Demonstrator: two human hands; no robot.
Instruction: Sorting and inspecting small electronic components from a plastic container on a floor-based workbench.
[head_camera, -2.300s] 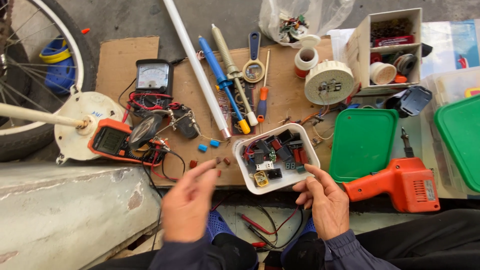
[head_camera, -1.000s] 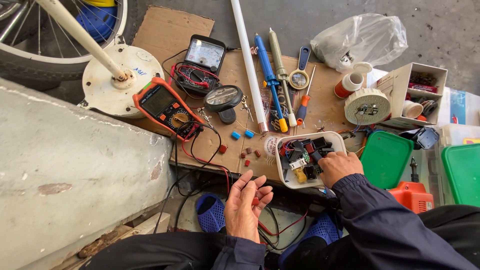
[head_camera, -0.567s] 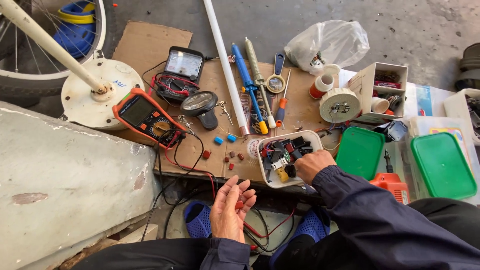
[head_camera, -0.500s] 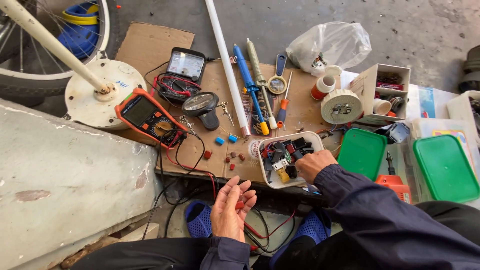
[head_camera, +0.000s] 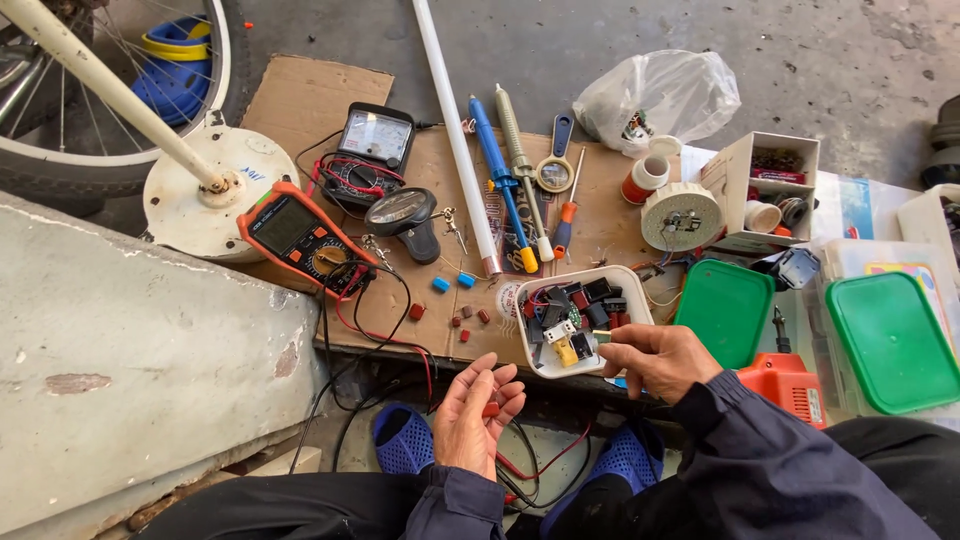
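The left hand (head_camera: 478, 418) is held palm-up at lower centre of the frame, fingers loosely curled and slightly spread, the wrist covered by a dark sleeve cuff. The right hand (head_camera: 655, 358) is extended right of centre, knuckles upward, thumb and forefinger pinched together toward the left. The right forearm, in a dark sleeve, is angled down to the lower right corner.

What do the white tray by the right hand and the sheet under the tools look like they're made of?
The tray looks like moulded plastic: glossy white, with a thin rim and rounded corners. The right hand rests at its edge. The sheet looks like plain cardboard: matte brown, with a fold crease and worn edges.
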